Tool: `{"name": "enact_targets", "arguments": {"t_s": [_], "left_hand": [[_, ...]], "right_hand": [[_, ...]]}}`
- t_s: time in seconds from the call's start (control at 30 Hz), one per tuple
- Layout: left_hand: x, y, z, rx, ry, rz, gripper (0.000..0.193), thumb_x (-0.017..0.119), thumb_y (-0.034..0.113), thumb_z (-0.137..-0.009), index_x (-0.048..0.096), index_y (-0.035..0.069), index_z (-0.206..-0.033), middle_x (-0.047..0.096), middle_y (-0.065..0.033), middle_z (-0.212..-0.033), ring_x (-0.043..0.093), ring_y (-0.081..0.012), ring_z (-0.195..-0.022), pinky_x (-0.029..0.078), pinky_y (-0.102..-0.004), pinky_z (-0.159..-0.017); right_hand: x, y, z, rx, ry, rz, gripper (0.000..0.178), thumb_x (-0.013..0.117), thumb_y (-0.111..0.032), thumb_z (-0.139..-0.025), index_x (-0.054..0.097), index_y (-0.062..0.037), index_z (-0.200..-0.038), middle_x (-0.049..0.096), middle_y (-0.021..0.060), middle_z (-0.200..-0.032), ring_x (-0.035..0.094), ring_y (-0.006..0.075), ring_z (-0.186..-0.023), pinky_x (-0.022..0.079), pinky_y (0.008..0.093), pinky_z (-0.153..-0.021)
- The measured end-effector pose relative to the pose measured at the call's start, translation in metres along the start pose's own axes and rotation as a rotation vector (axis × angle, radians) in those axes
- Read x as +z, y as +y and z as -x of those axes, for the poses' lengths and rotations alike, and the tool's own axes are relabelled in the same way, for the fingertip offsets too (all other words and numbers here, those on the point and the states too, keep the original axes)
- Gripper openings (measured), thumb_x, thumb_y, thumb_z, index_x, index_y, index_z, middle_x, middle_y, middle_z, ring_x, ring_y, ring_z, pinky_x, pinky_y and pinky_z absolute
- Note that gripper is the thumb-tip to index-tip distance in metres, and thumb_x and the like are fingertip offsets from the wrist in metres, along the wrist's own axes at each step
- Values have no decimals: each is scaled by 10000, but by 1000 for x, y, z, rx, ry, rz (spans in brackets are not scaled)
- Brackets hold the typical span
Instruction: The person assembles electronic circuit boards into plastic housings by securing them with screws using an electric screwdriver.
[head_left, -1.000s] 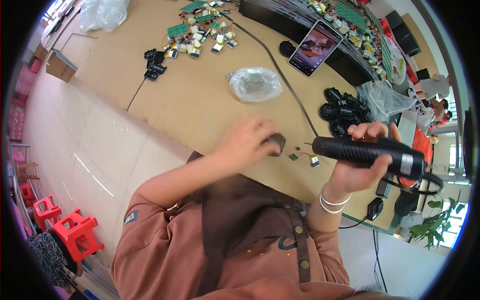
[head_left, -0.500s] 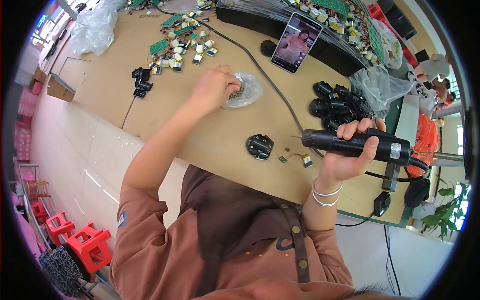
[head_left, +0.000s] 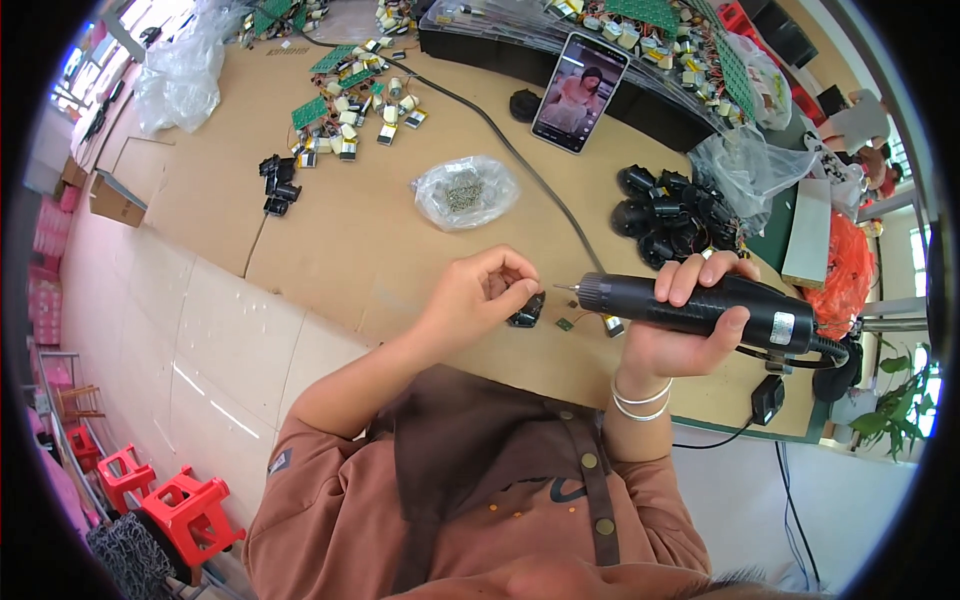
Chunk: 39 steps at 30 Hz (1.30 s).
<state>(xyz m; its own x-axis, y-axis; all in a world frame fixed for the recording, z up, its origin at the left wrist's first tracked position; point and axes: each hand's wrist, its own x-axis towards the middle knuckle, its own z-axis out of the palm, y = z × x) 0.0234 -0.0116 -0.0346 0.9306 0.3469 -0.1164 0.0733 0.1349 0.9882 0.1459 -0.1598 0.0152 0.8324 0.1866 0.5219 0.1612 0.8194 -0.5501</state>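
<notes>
Black electric screwdriver [head_left: 700,312] lies nearly level in the right hand [head_left: 678,348], whose fingers wrap its body above the table [head_left: 350,235], tip pointing left. Near that tip, the left hand [head_left: 472,300] brings thumb and forefinger close together; whether they pinch anything, I cannot tell. Just beside these fingers sits a dark housing [head_left: 527,312], partly hidden. Beyond lie a clear bag [head_left: 497,205] of small metal pieces, a propped phone [head_left: 580,95] and heaped black parts [head_left: 668,215].
</notes>
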Motion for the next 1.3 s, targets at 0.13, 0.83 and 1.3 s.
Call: {"name": "enact_targets", "arguments": {"t_s": [0.13, 0.83, 1.3], "left_hand": [[2, -11, -1, 59, -7, 237, 79, 574, 74, -911, 606, 4, -893, 649, -16, -865, 596, -67, -816, 486, -220, -744], [9, -19, 2, -214, -174, 690, 138, 528, 209, -964, 522, 73, -944, 661, -108, -885, 582, -104, -737, 380, -180, -541], [-3, -7, 7, 21, -18, 267, 323, 588, 297, -922, 527, 77, -1151, 625, -68, -955, 547, -112, -787, 385, -207, -546]], "right_hand": [[5, -1, 3, 0, -42, -6, 418, 578, -335, -877, 414, -76, -1161, 440, 55, -879, 452, 131, -619, 416, 256, -550], [13, -3, 11, -25, -35, -47, 538, 687, -351, -817, 419, -104, -1212, 454, 71, -894, 506, 162, -584, 476, 301, -505], [15, -6, 11, -99, -71, 18, 562, 679, -377, -822, 408, -134, -1251, 453, 73, -901, 511, 162, -587, 480, 298, -503]]}}
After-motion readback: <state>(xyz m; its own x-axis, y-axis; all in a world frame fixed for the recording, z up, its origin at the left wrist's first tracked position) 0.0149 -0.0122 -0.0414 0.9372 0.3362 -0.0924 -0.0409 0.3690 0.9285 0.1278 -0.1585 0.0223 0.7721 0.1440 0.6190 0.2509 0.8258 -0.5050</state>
